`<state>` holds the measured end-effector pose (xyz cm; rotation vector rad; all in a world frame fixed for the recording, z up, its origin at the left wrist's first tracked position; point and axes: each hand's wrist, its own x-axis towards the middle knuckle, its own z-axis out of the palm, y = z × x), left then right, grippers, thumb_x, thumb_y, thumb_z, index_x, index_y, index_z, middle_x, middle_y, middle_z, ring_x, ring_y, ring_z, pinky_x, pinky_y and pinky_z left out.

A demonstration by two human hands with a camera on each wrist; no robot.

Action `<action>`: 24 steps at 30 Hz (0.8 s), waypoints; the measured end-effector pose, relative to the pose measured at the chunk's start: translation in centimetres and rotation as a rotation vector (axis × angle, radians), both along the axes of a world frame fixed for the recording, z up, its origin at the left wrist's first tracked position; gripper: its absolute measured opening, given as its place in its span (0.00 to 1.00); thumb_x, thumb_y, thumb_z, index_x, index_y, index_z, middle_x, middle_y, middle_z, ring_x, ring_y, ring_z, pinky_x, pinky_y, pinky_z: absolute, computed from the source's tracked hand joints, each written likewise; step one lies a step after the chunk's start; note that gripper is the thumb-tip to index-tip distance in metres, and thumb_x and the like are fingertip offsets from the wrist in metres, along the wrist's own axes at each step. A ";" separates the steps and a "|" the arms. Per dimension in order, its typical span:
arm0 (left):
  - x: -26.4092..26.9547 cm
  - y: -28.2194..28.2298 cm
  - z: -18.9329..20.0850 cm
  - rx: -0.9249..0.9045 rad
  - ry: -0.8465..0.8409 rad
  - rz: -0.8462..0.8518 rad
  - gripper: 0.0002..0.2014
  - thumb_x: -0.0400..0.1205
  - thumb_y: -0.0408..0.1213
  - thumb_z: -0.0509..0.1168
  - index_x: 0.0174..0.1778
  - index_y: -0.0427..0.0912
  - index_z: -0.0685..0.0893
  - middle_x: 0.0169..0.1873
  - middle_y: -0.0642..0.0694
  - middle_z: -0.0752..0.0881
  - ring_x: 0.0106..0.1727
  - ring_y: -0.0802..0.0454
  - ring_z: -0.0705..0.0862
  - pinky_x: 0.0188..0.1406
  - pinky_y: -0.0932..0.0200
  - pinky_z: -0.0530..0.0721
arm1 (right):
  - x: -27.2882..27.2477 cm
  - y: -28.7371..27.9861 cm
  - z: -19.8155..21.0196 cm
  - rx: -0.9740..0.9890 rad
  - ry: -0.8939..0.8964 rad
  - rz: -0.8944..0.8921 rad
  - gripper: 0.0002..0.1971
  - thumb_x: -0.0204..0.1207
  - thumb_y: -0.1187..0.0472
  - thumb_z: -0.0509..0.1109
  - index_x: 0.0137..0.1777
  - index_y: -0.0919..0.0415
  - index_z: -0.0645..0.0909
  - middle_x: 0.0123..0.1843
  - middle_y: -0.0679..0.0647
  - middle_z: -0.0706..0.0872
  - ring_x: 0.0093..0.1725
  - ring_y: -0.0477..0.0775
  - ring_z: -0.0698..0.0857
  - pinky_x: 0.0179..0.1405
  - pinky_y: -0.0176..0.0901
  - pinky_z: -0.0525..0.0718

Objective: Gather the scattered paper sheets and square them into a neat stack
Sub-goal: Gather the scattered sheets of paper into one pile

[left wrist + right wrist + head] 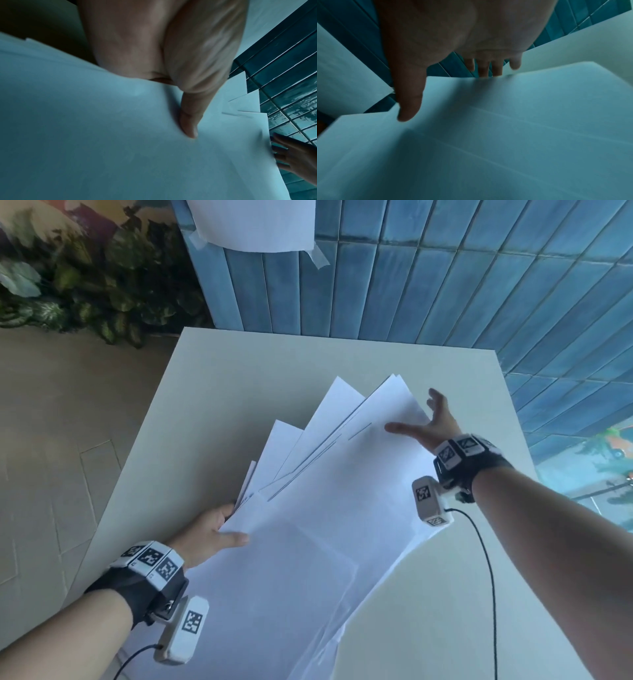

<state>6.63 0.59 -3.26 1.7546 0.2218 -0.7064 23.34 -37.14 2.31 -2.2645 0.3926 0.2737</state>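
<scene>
Several white paper sheets (325, 508) form a loose fan tilted up off the white table (205, 392), corners spreading toward the far side. My left hand (236, 522) pinches the fan's near-left edge, thumb on top and fingers underneath; the left wrist view shows that thumb (188, 121) pressed on the top sheet (102, 135). My right hand (411, 412) is at the far right edge with fingers spread and straight, its thumb reaching over the top sheet. In the right wrist view the right hand (445, 88) straddles the paper's edge (505, 135), fingers behind it, not closed on it.
A blue tiled wall (445, 285) stands right behind the table, with a separate sheet (253, 224) taped to it. Leafy plants (96, 285) fill the far left above a beige floor (51, 440). Black cables (489, 577) hang from both wrist cameras.
</scene>
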 end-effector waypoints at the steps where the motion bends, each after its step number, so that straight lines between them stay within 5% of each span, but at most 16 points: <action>1: 0.2 0.0 0.0 -0.006 0.008 0.004 0.24 0.80 0.21 0.68 0.69 0.48 0.81 0.63 0.56 0.89 0.67 0.59 0.85 0.68 0.56 0.79 | 0.5 0.0 -0.3 0.024 0.044 0.008 0.59 0.50 0.40 0.84 0.80 0.48 0.55 0.78 0.51 0.69 0.76 0.56 0.70 0.71 0.50 0.72; 5: 0.9 0.0 0.0 -0.023 0.017 0.036 0.22 0.80 0.22 0.69 0.69 0.45 0.81 0.62 0.53 0.90 0.64 0.56 0.87 0.66 0.56 0.82 | 1.1 0.5 -1.3 -0.071 0.164 0.139 0.48 0.54 0.45 0.84 0.73 0.55 0.67 0.66 0.52 0.79 0.62 0.57 0.78 0.53 0.44 0.73; 9: 2.2 -1.1 0.2 -0.026 -0.016 0.042 0.22 0.79 0.20 0.69 0.67 0.41 0.81 0.60 0.50 0.90 0.60 0.61 0.88 0.52 0.70 0.84 | 0.3 2.0 -2.2 -0.080 0.193 0.230 0.41 0.56 0.49 0.84 0.69 0.55 0.71 0.57 0.49 0.81 0.53 0.53 0.79 0.49 0.43 0.73; 15: 2.8 -1.6 0.4 0.033 -0.069 -0.012 0.28 0.77 0.27 0.74 0.68 0.57 0.76 0.65 0.62 0.84 0.66 0.72 0.81 0.68 0.65 0.75 | -1.5 3.9 -2.8 -0.074 0.155 0.256 0.42 0.52 0.48 0.84 0.68 0.50 0.72 0.56 0.48 0.84 0.55 0.55 0.83 0.53 0.48 0.82; 20: 2.3 -0.6 0.2 0.041 0.026 0.061 0.21 0.72 0.29 0.78 0.61 0.40 0.85 0.55 0.45 0.92 0.58 0.47 0.90 0.67 0.41 0.83 | -2.3 4.2 -2.4 -0.129 0.182 0.230 0.37 0.56 0.53 0.84 0.67 0.55 0.76 0.60 0.53 0.85 0.54 0.55 0.81 0.51 0.44 0.78; 24: 2.0 -0.7 1.2 0.032 0.040 0.098 0.24 0.60 0.35 0.83 0.51 0.37 0.87 0.46 0.43 0.93 0.48 0.46 0.91 0.62 0.41 0.85 | -3.4 3.8 -2.6 -0.210 0.211 0.243 0.45 0.57 0.52 0.84 0.75 0.56 0.68 0.73 0.57 0.75 0.71 0.60 0.75 0.64 0.49 0.76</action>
